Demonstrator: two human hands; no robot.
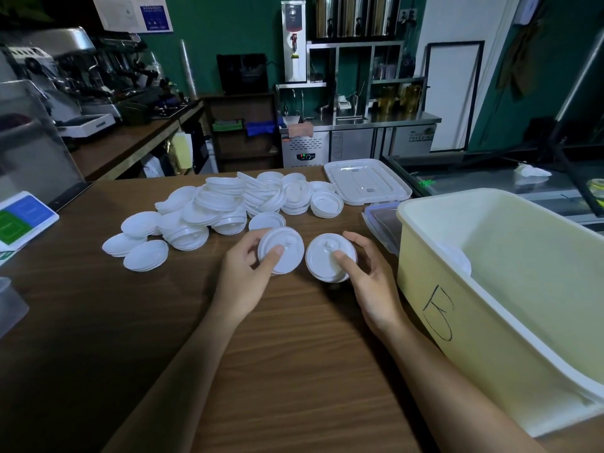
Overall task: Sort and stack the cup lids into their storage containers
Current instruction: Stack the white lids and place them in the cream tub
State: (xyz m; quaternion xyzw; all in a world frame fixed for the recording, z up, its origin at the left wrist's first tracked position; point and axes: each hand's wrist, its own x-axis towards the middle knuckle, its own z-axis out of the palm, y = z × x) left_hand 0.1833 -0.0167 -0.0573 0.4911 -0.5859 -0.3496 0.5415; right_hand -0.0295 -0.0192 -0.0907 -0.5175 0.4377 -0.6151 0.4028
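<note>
The left hand (242, 276) pinches a short stack of lids (280, 255), thumb on top and fingers curled round the far rim. The right hand (372, 282) grips a second stack (330, 258) the same way. Held side by side just over the wooden counter (294, 354), they seem set for comparing or nesting. The loose pile (228, 207) lies just beyond. A cream bin (434, 308) stands at the right with something white inside, probably lids. A flat white cover (367, 181) lies behind. An espresso machine (81, 76) stands in the dim café bar.
</note>
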